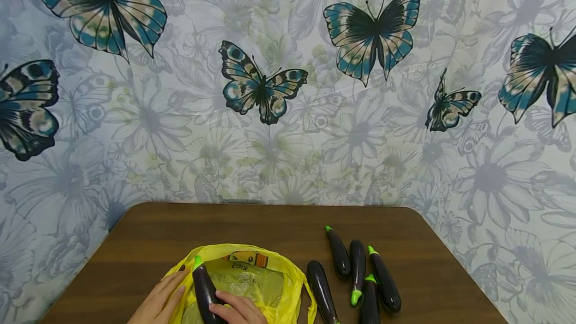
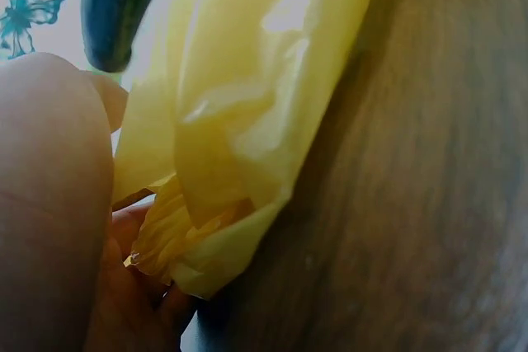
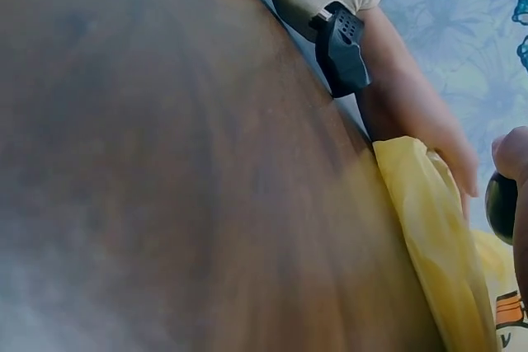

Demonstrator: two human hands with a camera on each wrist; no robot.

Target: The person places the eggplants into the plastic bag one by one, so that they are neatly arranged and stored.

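A yellow plastic bag (image 1: 292,274) stands with its mouth spread on the table. My left hand (image 1: 159,300) holds the bag's left rim; in the left wrist view its fingers (image 2: 136,302) lie against the folded yellow plastic. In my right hand (image 1: 240,309) is a dark eggplant (image 1: 205,291) with a green stem end, tilted over the bag's opening, stem up. The left wrist view catches that eggplant (image 2: 124,10) above the bag, and the right wrist view shows its rounded end (image 3: 501,206) beside a finger. The eggplant's lower part is cut off by the head view's edge.
Right of the bag several more eggplants (image 1: 357,269) lie loose on the brown wooden table (image 1: 279,221), one (image 1: 320,289) close to the bag's handle. Behind the table's far edge hangs a floral backdrop (image 1: 288,159) with printed butterflies.
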